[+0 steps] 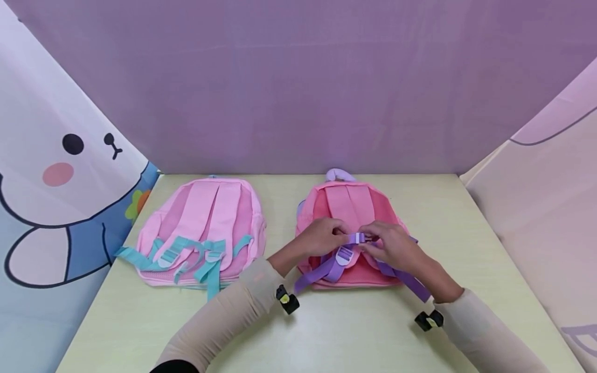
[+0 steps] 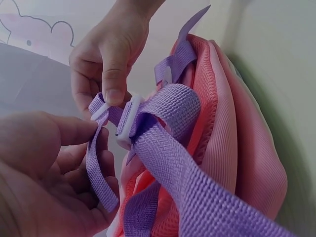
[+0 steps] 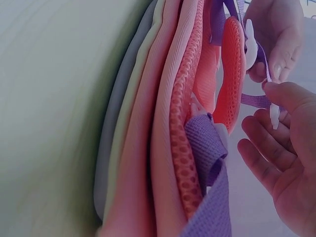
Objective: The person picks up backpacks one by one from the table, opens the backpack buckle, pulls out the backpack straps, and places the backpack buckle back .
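Observation:
A coral-pink backpack [image 1: 322, 207] lies with its strap side up on the table. Over its middle, both hands meet at a narrow purple chest strap [image 2: 101, 173] with a small white buckle [image 1: 360, 238]. My left hand [image 1: 322, 237] pinches the strap on the buckle's left side, its loose end hanging by the fingers in the left wrist view. From the other side my right hand [image 1: 395, 246] pinches the white buckle piece [image 3: 275, 116] between thumb and finger. A white strap adjuster [image 1: 344, 255] sits just below on a wider purple shoulder strap [image 2: 173, 168].
A light pink backpack [image 1: 196, 207] with turquoise straps [image 1: 213, 274] lies at the left, also strap side up. Purple cloth [image 1: 298, 88] hangs behind the pale table [image 1: 336, 336], and printed panels [image 1: 60, 207] stand at the sides.

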`<state>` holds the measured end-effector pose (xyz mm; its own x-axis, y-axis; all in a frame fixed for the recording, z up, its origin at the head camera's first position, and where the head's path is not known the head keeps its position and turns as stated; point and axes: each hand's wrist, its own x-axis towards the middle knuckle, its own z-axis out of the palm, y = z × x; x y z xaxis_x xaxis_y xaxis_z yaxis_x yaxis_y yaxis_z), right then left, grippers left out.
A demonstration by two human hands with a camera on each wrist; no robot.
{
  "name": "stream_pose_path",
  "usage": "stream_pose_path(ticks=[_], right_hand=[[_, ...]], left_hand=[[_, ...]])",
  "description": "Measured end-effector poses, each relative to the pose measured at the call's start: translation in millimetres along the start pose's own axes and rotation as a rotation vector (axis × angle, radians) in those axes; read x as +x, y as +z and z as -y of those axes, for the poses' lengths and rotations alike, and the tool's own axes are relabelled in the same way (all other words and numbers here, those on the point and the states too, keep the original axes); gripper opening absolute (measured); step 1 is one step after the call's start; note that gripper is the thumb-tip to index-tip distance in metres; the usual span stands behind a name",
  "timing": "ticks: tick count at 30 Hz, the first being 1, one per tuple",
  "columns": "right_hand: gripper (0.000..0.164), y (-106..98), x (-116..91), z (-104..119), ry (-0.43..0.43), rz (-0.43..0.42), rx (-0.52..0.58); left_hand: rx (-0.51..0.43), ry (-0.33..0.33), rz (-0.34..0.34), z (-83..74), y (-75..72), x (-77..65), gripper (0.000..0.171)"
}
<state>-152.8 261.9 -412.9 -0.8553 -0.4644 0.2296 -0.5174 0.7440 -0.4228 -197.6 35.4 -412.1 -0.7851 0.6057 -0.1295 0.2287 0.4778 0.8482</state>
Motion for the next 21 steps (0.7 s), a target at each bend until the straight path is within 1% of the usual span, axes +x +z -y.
stream_pose_path(ticks=[7, 21], right_hand=[[0.029, 0.3, 0.2, 0.2, -0.019, -0.009, -0.008], [0.027, 3.8, 0.6, 0.6, -0.030, -0.013, 0.004]], left_hand=[[0.009, -0.012, -0.024, -1.2, 0.6, 0.0, 0.013], [0.007, -0.017, 0.003, -1.4, 3.0, 2.4, 0.013]])
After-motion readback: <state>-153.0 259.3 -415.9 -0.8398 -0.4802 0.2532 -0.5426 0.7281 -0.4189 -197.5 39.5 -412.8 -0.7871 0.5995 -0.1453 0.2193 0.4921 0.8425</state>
